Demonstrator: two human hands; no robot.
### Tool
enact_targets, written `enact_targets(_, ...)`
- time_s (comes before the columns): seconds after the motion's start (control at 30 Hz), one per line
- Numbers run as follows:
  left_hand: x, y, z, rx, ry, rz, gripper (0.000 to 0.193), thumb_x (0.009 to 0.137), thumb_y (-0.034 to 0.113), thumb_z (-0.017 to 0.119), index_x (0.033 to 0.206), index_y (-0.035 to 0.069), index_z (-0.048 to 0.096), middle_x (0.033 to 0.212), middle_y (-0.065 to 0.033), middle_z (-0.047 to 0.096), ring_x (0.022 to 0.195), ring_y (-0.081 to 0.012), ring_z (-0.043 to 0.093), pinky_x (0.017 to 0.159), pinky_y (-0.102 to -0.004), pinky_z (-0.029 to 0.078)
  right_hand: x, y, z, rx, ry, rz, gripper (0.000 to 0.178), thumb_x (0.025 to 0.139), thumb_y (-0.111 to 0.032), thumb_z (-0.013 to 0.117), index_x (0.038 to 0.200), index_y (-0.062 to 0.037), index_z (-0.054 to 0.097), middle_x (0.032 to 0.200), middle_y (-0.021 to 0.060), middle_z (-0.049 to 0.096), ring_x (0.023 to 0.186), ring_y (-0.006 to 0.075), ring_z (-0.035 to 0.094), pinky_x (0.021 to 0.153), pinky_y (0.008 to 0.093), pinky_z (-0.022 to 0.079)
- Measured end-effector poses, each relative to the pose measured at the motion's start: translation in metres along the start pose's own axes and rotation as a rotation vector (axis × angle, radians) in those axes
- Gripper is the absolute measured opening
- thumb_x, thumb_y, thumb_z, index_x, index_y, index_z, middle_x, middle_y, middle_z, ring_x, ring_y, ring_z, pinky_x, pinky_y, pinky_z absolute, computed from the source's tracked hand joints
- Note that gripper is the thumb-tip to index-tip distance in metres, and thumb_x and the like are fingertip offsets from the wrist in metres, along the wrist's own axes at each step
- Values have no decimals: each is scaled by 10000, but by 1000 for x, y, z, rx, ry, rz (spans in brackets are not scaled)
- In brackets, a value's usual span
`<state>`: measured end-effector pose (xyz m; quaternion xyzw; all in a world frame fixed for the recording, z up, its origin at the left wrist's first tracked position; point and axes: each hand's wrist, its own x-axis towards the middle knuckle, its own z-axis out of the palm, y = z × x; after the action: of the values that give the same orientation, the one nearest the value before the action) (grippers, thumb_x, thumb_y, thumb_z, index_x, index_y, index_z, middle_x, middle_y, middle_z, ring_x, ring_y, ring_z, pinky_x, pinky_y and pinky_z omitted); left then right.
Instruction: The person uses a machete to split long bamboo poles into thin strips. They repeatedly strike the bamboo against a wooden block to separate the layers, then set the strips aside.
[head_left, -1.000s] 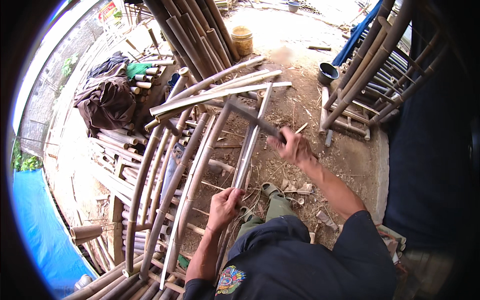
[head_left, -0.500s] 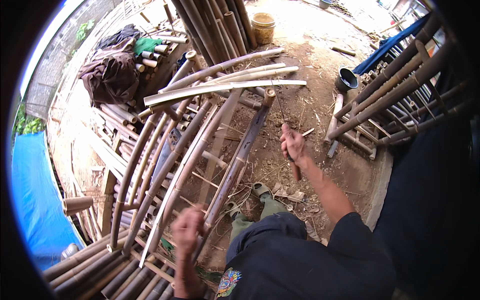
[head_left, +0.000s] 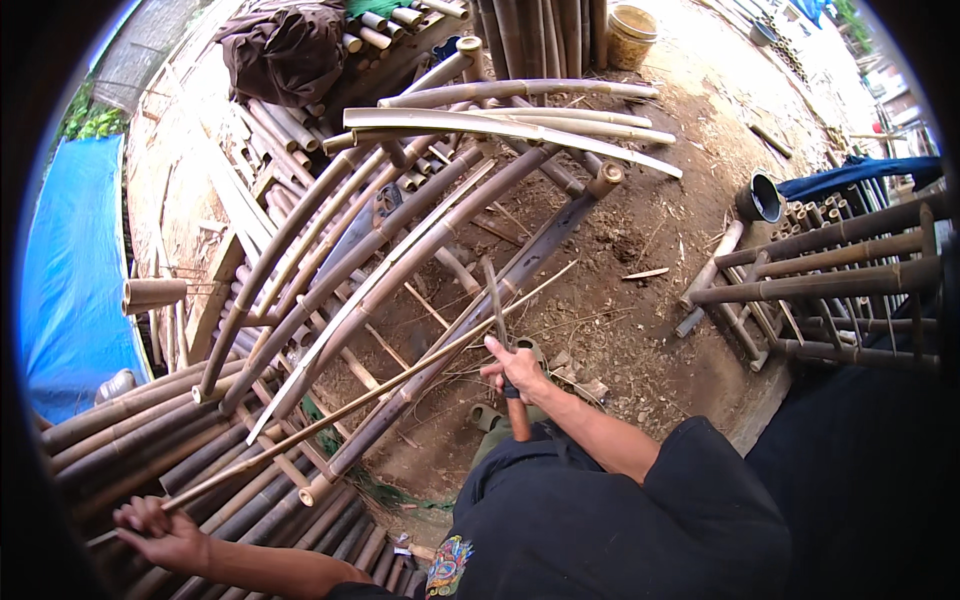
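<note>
My left hand point(head_left: 165, 536), far out at the lower left, is closed around one end of a long thin bamboo strip point(head_left: 390, 384). The strip slants up to the right across a bamboo frame point(head_left: 545, 240). In my right hand point(head_left: 518, 372), in front of my body, is a long-bladed knife point(head_left: 519, 418), held by its wooden handle. Its slightly curved blade points away from me and crosses the strip near the far end; whether they touch I cannot tell. Split bamboo lengths point(head_left: 520, 128) lie over the far end of the frame.
Bamboo poles point(head_left: 290, 530) lie side by side at the lower left. A bamboo rack point(head_left: 840, 285) stands at the right, near a black bucket point(head_left: 760, 198). At the back are upright poles point(head_left: 540, 40) and a yellowish bucket point(head_left: 632, 38). A blue tarp point(head_left: 70, 270) hangs at the left.
My left hand has swung out to the lower left, and the strip now shows clearly in it. The knife has come lower and nearer my body. The view has shifted.
</note>
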<state>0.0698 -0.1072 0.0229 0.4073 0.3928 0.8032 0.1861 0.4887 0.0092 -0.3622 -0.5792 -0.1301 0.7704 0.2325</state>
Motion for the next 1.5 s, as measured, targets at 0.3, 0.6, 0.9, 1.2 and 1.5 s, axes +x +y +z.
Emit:
enact_targets(0.3, -151, -26, -92, 205, 1022, -125, 262, 964, 249, 426, 905, 49, 584, 783, -83, 551, 706, -217, 541, 733, -348, 485, 110, -16, 60, -152, 480, -299, 256, 867, -218, 677, 897, -2, 543, 628, 62, 562, 433, 143, 531, 345, 297, 445)
enact_targets(0.6, -118, 104, -299, -58, 889, -106, 281, 829, 346, 622, 715, 120, 500, 625, -10, 502, 526, -164, 470, 545, -322, 406, 186, 0, 78, -293, 534, -328, 181, 850, -180, 684, 826, -22, 599, 606, 50, 570, 452, 161, 537, 367, 320, 441)
enact_targets(0.9, -64, 21, -325, 146, 1058, -179, 406, 933, 457, 443, 655, 161, 440, 529, 45, 393, 437, -95, 363, 415, -243, 295, 206, -19, 38, -599, 731, -291, 313, 829, -265, 726, 803, 34, 636, 649, 90, 632, 499, 165, 579, 460, 339, 470)
enact_targets(1.2, -199, -127, -438, 305, 1310, -220, 222, 858, 319, 466, 673, 200, 435, 601, -21, 466, 455, -129, 419, 375, -264, 340, 145, -22, 126, -1209, 460, -575, 509, 841, -343, 669, 1213, -7, 581, 989, 197, 692, 909, 286, 685, 813, 413, 514)
enact_targets(1.5, -280, -293, -542, 1220, 1453, -770, 890, 865, -51, 504, 1537, 293, 32, 1285, -254, 553, 731, -215, 667, 511, -334, 566, 148, 73, 225, -1628, -65, -342, 434, 823, -120, 619, 1236, -20, 530, 615, 66, 556, 482, 147, 533, 427, 324, 431)
